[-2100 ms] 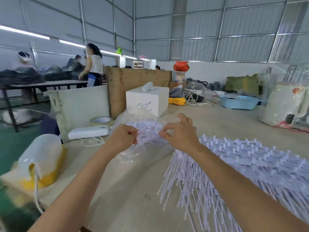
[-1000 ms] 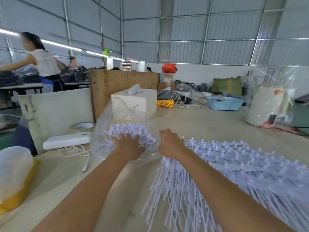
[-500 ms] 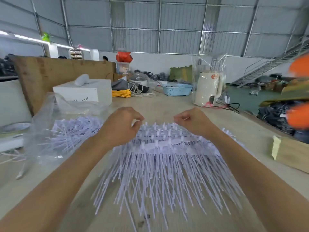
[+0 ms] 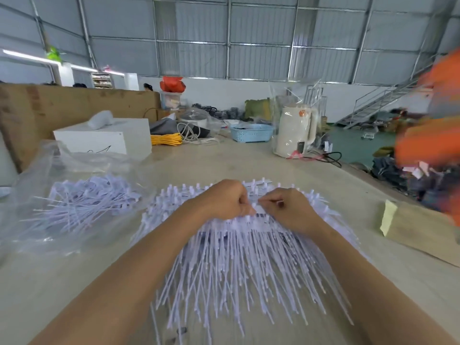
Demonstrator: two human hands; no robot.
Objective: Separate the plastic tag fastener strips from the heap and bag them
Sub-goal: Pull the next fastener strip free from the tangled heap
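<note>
Here both hands [image 4: 258, 207] pinch the fastener heap [image 4: 244, 257], filled bag [image 4: 74, 202] leftward.

Heap [image 4: 244, 265] centre on table [image 4: 224, 163]; bag [image 4: 74, 205] left of it; kettle [image 4: 295, 130], seemingly, behind.

heap of thin white plastic tag fastener strips [image 4: 249, 257]: smooth, slightly glossy | clear plastic bag [image 4: 62, 170]: glossy, crinkled film, holds more strips | pale beige table top [image 4: 224, 163]: matt, smooth | light blue plastic basket [image 4: 251, 133]: perforated walls | cream kettle [image 4: 293, 130]: smooth plastic, wrapped in clear glossy film | brown board [image 4: 62, 105]: matt, wood-like
</note>
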